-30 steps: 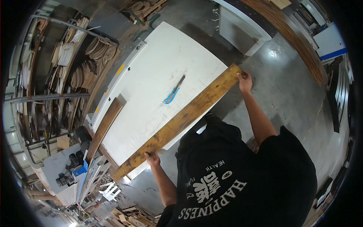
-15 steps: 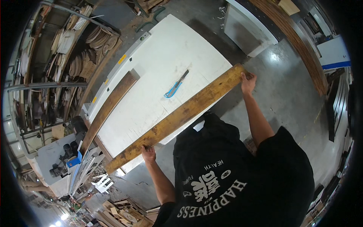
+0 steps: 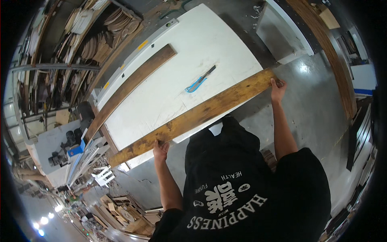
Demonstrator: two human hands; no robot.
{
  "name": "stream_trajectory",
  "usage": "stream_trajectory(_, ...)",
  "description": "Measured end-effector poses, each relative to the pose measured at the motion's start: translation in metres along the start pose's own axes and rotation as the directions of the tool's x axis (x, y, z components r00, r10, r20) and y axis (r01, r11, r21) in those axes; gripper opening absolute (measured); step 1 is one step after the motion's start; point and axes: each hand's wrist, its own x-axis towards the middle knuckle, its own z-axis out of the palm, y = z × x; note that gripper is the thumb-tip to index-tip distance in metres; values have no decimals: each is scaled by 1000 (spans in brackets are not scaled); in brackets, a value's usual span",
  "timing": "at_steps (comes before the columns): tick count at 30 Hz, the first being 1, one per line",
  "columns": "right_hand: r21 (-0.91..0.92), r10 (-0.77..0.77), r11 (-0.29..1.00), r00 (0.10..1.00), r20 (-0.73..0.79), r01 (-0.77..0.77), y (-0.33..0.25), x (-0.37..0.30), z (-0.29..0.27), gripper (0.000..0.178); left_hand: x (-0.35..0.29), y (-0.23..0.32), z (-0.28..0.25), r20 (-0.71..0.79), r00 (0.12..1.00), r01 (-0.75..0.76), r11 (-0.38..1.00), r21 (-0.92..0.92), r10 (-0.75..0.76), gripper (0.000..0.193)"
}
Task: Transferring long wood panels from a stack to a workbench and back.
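Note:
A long, narrow wooden board (image 3: 205, 108), brown and stained, lies slantwise along the near side of a white tabletop (image 3: 161, 94). My left hand (image 3: 161, 151) grips its near edge toward the left end, thumb on top and fingers partly hidden beneath. At the far right end, my right hand (image 3: 278, 89) is closed around the board. Beyond it a blue utility knife (image 3: 200, 80) rests on the white surface, apart from both hands. A second brown board (image 3: 133, 82) lies near the table's far left edge, its lower end reaching past the tabletop.
Along the far left edge runs a long grey spirit level (image 3: 139, 48). Shelves (image 3: 60, 66) stacked with wood pieces stand at left. A grey machine table (image 3: 52, 141) is beside the table's lower left corner. A white box-like cabinet (image 3: 282, 34) stands on the floor at upper right.
The view has turned slightly. The second board has slid along the spirit level toward the table's far end. Both my hands keep their hold on the near board; the knife stays put.

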Motion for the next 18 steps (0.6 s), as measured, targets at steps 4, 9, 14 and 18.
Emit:
stream_trajectory(4,-616,-397,759,900,-180,211,-25,-19,14,68,-36,1,9,66,959,-194,467,863,277,43)
stream_trajectory(9,-286,-419,834,879,228,471,-97,-94,95,41,-74,-15,56,407,609,-526,-37,850,680,29)
stream_trajectory(14,-352,-52,799,639,767,488,-154,-196,199,55,-69,-25,107,539,637,-606,-74,792,551,33)
stream_trajectory(18,-435,-19,685,612,790,584,-167,-228,223,60,-48,-30,115,561,666,-615,-65,786,491,37)
